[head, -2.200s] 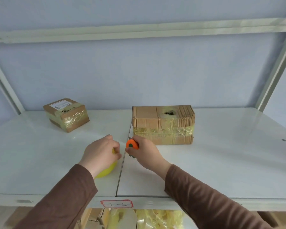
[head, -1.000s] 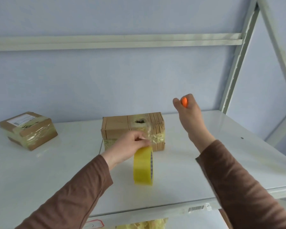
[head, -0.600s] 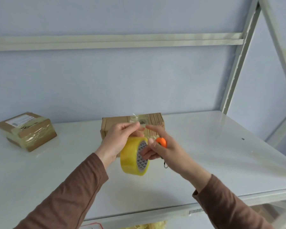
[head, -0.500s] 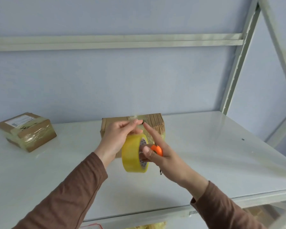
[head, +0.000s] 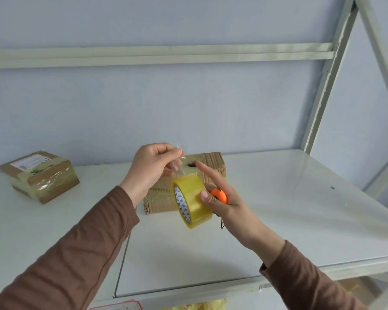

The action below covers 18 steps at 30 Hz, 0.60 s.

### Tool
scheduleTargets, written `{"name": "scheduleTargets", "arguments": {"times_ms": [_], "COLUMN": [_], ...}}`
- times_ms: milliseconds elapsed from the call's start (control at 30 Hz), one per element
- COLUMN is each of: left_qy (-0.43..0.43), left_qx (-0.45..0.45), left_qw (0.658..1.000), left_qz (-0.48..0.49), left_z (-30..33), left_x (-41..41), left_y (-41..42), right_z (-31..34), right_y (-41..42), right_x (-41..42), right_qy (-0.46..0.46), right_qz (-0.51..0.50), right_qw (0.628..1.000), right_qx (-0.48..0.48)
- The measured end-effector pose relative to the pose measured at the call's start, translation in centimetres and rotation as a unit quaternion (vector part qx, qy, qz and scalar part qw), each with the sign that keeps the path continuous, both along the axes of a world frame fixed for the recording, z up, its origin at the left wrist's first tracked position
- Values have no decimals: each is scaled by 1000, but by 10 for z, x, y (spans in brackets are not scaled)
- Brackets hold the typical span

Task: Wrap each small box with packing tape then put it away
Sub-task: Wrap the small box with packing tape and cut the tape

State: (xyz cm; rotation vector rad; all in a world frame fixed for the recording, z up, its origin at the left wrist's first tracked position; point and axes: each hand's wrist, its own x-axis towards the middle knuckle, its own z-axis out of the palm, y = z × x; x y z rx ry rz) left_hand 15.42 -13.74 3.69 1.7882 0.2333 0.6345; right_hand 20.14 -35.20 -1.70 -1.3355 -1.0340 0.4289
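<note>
Pinching the tape end, left hand [head: 149,166] sits at 11 o'clock of the tape roll [head: 192,199]; right hand [head: 222,198] steadies the roll, its grip also holding an orange cutter [head: 220,195]; the box [head: 213,162] lies just behind.

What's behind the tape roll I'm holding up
A corrugated cardboard box banded with tape stands on the shelf behind the tape roll. Its middle and lower right are covered by both hands.
</note>
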Motion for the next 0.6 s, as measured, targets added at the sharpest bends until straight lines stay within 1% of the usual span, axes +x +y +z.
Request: {"name": "scheduleTargets", "arguments": {"times_ms": [167, 467, 600], "left_qy": [37, 72, 109], "left_qx": [1, 120, 62], "left_qw": [998, 989, 988], "left_qz": [-43, -40, -89], "left_z": [10, 15, 19], "left_x": [9, 31, 46], "left_y": [6, 10, 16], "right_z": [4, 10, 12], "right_y": [-3, -19, -23], "right_x": [4, -6, -6], "right_qy": [-7, -10, 6], "right_qz": [-6, 39, 13], "right_qw": [1000, 997, 996], "right_qx": [-28, -70, -92]}}
